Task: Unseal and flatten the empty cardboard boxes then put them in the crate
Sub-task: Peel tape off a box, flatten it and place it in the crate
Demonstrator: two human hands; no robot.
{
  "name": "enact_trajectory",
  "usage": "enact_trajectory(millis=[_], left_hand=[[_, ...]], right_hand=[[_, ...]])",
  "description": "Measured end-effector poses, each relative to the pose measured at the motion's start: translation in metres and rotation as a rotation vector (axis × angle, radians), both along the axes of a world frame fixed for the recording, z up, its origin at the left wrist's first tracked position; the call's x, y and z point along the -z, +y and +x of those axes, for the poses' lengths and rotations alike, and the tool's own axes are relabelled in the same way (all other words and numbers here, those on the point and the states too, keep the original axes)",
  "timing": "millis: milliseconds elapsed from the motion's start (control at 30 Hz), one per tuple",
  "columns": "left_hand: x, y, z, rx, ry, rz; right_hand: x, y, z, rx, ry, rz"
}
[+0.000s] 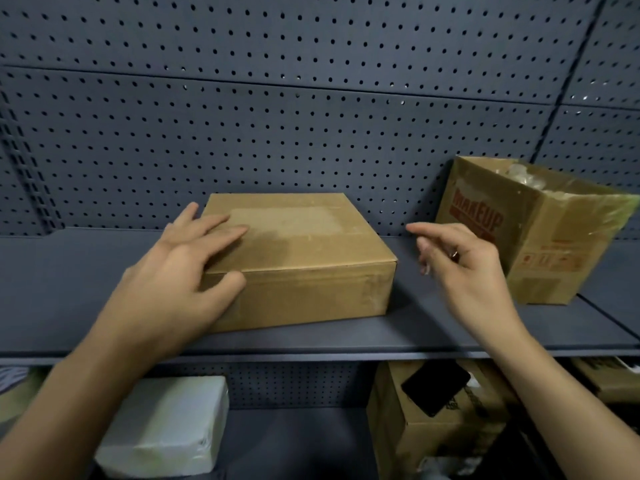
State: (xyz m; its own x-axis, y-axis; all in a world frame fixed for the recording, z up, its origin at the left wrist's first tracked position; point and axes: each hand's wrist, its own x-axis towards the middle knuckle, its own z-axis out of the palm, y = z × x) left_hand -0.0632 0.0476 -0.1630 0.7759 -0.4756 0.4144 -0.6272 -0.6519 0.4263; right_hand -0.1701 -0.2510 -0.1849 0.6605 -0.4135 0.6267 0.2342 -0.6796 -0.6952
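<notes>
Four cardboard boxes [304, 268] [540, 237] [426, 441] [602, 379], two hands [173, 271] [464, 268], two shelves [69, 289] [294, 445], one white package [166, 427], one black object [436, 389].

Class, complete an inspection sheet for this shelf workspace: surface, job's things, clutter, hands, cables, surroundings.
Surface: dark shelf, carrying two boxes.
Job's things: closed box, lying flat; open printed box to its right, apart; crate not in view.
Clutter: white block and carton on the lower shelf.
Hands: left hand rests on closed box, fingers flat on top; right hand in the air beside it, holds nothing.
Cables: nothing seen.
Surroundings: pegboard behind.
</notes>
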Motion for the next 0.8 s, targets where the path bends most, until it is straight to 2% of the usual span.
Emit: enact_trajectory(millis=[67, 167, 267, 367, 633, 800], left_hand=[[-0.004, -0.017, -0.021, -0.017, -0.079, -0.014], [0.001, -0.044, -0.044, 0.013, -0.144, 0.003], [0.016, -0.066, -0.046, 0.013, -0.157, 0.081], [0.027, -0.074, -0.033, -0.029, -0.212, 0.204], [0.024, -0.076, -0.012, -0.025, -0.215, 0.198], [0.027, -0.094, -0.015, -0.114, -0.260, 0.142]], right_hand=[[-0.005, 0.003, 0.004, 0.011, 0.032, 0.032], [-0.006, 0.009, 0.016, -0.034, 0.190, 0.083], [0.000, 0.012, 0.025, -0.037, 0.341, -0.001], [0.007, 0.017, 0.021, -0.020, 0.321, -0.036], [0.013, 0.026, 0.003, -0.021, 0.346, -0.117], [0.019, 0.047, -0.003, 0.114, 0.371, -0.231]])
